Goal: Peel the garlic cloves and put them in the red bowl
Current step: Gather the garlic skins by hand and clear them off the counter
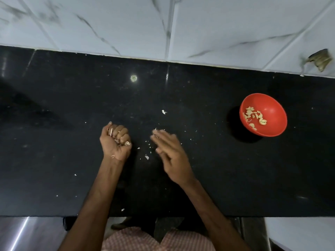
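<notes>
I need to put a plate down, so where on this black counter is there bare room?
Bare: the counter left of the left hand, and the stretch between the right hand and the red bowl. Crowded: between and around the two hands, where bits of garlic skin lie scattered.

Got a black speckled countertop (54, 160) right under the left hand (116, 142) grip, stretching well past it both ways. Beyond the grip, white marble-look wall tiles (108, 24) with grey veins. Way off to the grip's far right, up on that wall, a brownish chipped patch (320, 59). Small round light glint (133, 78) on the counter just past the grip. Nearer than the grip, pink checked cloth (126, 240), plus a shiny steel surface (27, 232) lower left.
</notes>
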The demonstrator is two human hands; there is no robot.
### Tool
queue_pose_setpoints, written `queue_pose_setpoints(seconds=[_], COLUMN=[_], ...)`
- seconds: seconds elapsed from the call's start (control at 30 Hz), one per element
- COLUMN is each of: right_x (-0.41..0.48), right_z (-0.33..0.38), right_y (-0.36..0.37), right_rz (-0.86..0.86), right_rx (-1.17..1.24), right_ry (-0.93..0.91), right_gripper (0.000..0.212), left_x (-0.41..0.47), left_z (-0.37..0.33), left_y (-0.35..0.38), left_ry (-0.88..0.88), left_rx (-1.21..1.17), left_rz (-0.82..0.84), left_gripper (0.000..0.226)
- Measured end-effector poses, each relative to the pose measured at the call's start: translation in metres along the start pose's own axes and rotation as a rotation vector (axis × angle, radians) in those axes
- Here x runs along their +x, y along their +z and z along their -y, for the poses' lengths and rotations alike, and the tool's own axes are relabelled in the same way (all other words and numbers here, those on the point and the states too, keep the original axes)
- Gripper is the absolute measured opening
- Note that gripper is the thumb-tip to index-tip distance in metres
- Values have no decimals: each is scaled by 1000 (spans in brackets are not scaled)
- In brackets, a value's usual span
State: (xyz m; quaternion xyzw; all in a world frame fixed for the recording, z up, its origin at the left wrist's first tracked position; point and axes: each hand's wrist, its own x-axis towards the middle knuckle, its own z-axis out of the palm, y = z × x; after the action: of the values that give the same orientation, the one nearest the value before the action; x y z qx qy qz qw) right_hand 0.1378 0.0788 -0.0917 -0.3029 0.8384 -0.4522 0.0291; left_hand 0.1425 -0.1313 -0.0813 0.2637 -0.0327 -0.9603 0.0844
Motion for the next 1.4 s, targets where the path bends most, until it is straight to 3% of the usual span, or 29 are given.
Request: queue_pose_setpoints(seconds=[0.07,0.13,0.2,0.3,0.47,0.53,0.6,0.67,0.73,0.8,0.87,0.93,1.03,1.13,1.2,1.33,1.4], right_x=[-7,-4,18,81,91,63,42,33,29,30,35,42,29,-1,7,43,46], right_z=[-29,-46,-50,-48,-37,-34,-34,-30,-13,19,49,49,2,-28,-21,3,1], right_y=[-9,-4,10,27,46,44,38,35,43,61,80,79,49,31,50,96,89], right_rz=[35,145,149,176,541,606,467,58,-208,-177,-63,-48,-114,57,191,478,623], right_rx=[-268,-533,-627,-553,-393,-205,71,273,243,174,86,-24,-250,-513,-536,-482,-287], right_ry=[240,339,379,356,-132,-172,-6,193,295,239,164,140,274,347,314,-99,-194], right_gripper=[67,95,101,93,59,53,49,52,63,71,72,67,72,89,93,75,63], left_x=[1,1,-1,-7,-12,-12,-12,-8,-2,2,4,6,7,-1,-5,-14,-16], left_z=[-11,-24,-34,-40,-45,-43,-37,-27,-12,10,27,28,0,-31,-41,-49,-55], left_y=[-3,-13,-22,-26,-27,-27,-23,-18,-11,1,13,19,12,-3,-10,-9,-6], left_ry=[-16,-61,-126,-34,92,120,178,304,490,660,719,630,494,453,429,442,445], left_rx=[16,0,-50,86,250,266,283,363,515,655,715,644,397,377,396,421,423], left_rz=[41,103,201,87,-52,-97,-162,-292,-438,-479,-467,-486,-420,-318,-269,-259,-254], left_gripper=[47,47,46,46,47,47,48,49,45,47,51,48,46,52,57,57,57])
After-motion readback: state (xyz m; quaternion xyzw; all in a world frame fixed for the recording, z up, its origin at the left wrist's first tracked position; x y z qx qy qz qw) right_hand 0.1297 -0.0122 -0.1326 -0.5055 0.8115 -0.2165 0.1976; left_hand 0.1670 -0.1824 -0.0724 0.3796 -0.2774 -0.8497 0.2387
